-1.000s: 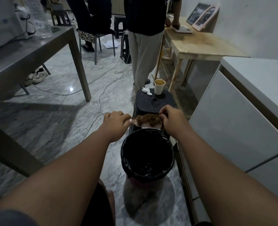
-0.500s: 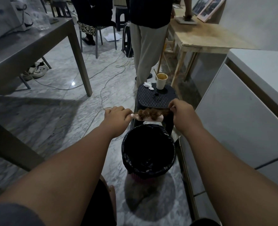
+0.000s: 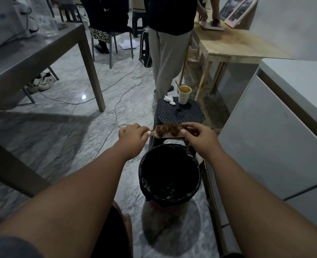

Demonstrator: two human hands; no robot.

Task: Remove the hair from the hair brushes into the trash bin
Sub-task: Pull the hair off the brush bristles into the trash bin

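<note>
Back in toward the hair brush (image 3: 169, 135) since a moment ago, the right hand (image 3: 197, 136) pinches the right end of the brown hair (image 3: 169, 128) matted over the bristles, thumb and forefinger pressed together. The left hand (image 3: 133, 134) curls its fingers tight round the handle. The brush lies level, just above the far rim of the black-lined trash bin (image 3: 141, 170). Just beyond stands a dark stool (image 3: 172, 112) bearing a paper cup (image 3: 184, 94) and a crumpled tissue (image 3: 169, 99).
</note>
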